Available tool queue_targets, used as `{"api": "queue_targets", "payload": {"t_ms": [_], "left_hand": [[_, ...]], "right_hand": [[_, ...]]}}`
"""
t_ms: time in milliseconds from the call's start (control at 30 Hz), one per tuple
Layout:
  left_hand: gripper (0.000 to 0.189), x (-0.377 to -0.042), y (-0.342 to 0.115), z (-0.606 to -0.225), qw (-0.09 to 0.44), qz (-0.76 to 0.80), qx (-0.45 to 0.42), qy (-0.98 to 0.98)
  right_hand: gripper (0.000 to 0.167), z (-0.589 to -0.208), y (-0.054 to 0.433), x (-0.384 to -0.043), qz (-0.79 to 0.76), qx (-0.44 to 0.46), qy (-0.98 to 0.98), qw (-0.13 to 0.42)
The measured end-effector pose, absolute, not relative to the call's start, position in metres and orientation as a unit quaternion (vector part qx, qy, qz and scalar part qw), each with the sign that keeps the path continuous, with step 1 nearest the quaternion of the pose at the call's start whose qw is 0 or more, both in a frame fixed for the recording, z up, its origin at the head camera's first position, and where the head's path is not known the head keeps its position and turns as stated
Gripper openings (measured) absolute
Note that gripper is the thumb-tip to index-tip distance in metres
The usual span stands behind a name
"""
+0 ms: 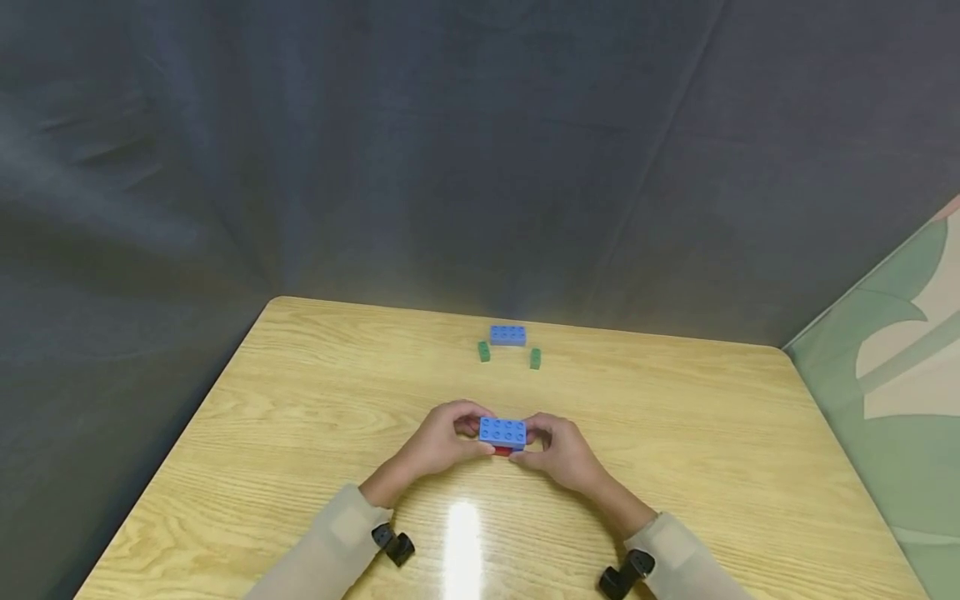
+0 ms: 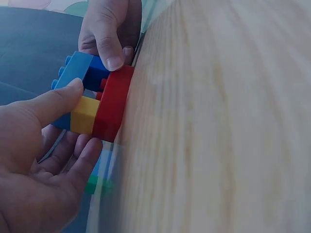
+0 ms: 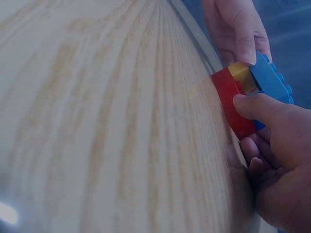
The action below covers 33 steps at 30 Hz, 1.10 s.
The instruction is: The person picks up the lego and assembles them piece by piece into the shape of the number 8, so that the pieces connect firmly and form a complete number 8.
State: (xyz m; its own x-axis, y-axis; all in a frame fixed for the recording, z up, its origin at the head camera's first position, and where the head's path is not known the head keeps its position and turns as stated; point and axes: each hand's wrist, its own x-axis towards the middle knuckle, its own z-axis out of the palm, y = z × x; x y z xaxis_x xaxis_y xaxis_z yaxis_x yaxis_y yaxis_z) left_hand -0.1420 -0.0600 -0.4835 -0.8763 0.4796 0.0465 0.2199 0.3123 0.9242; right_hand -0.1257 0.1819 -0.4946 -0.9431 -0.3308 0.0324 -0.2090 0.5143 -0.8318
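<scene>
A small stack of toy building bricks sits between both hands at the middle of the table. Its base is a red brick [image 2: 114, 104], with a yellow brick [image 2: 83, 115] at the left end and a dark blue brick [image 2: 97, 72] at the right end. Across these two lies a long blue brick [image 1: 502, 432], studs up, leaving a gap in the middle. The left hand [image 1: 442, 437] grips the stack's left end, thumb on the near side. At the right end, the right hand [image 1: 566, 450] pinches it with the thumb in front and fingers behind.
Farther back on the wooden table [image 1: 337, 358] lies another blue brick [image 1: 507, 336]. In front of it are two small green bricks, a left one [image 1: 483, 352] and a right one [image 1: 536, 359]. A dark curtain [image 1: 450, 167] hangs behind the table.
</scene>
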Motion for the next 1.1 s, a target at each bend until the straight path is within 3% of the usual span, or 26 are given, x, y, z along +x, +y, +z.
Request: {"api": "queue_targets", "payload": {"t_ms": [600, 1100], "left_hand": [[0.037, -0.1425, -0.0612, -0.4857, 0.146, 0.569, 0.198, 0.785], [0.036, -0.1428, -0.0599, -0.4847, 0.138, 0.566, 0.204, 0.787]], "right_hand": [[0.028, -0.4965, 0.1814, -0.1243, -0.470, -0.155, 0.866, 0.065], [0.031, -0.4949, 0.1829, -0.1245, -0.470, -0.176, 0.862, 0.067]]}}
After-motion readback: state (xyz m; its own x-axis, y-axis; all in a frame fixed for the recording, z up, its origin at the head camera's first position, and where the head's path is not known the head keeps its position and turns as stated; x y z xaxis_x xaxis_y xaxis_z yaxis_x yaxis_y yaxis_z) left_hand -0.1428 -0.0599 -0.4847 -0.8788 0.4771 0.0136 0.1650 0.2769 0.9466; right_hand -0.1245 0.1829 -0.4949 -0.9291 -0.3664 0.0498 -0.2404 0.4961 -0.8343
